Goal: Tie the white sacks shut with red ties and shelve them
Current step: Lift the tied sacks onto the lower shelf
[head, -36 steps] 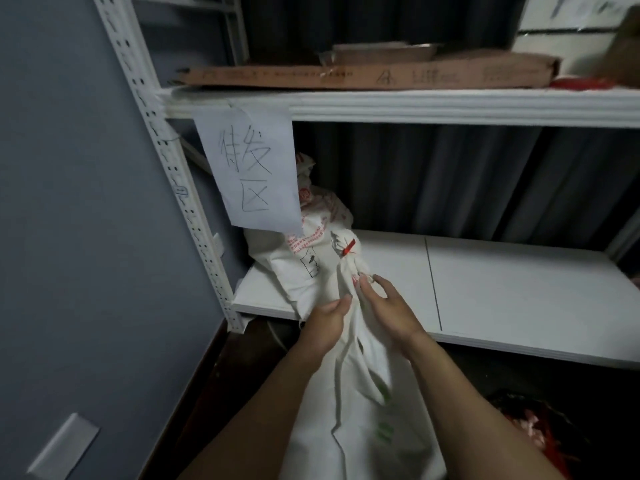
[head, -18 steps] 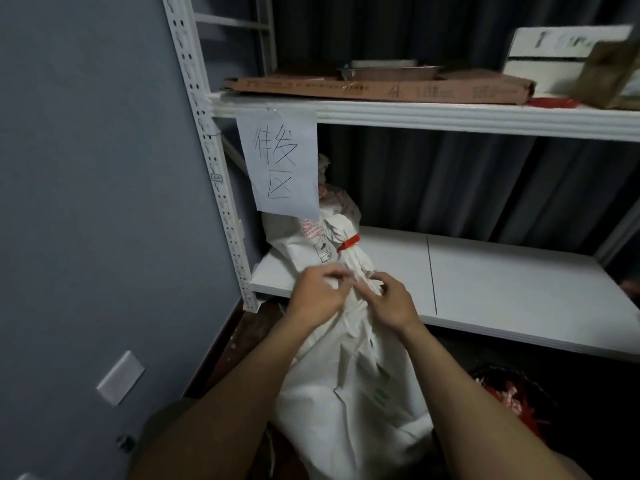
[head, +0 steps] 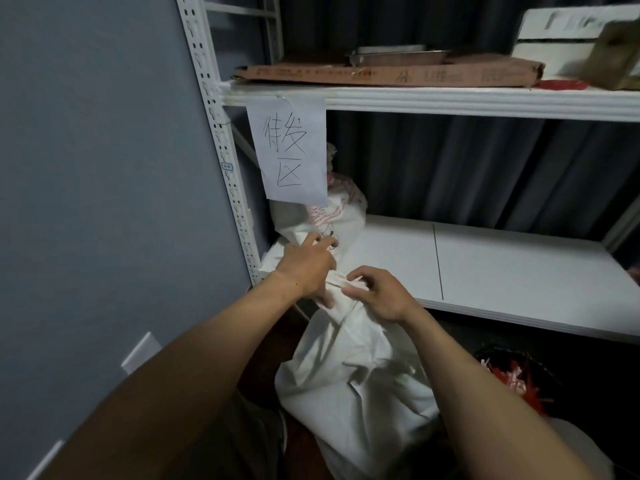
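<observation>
Blue-grey wall (head: 86, 168) flanks a white storage rack (head: 214, 140), where a handwritten paper sign (head: 289, 150) hangs over one shelved sack (head: 341, 216) already standing at the lower shelf's left end; its tie is hidden from view. Just below, a person's left hand (head: 306, 268) reaches forward with fingers extended and thumb against the gathered neck of a second white sack (head: 356, 382), though whether that hand actually grips cannot be told. The right hand (head: 379, 297) pinches the bunched neck with curled fingers. No red tie shows there. This sack hangs below the lower shelf (head: 502, 268) and seemingly awaits shelving; what look like red ties (head: 516, 379) lie at lower right.
</observation>
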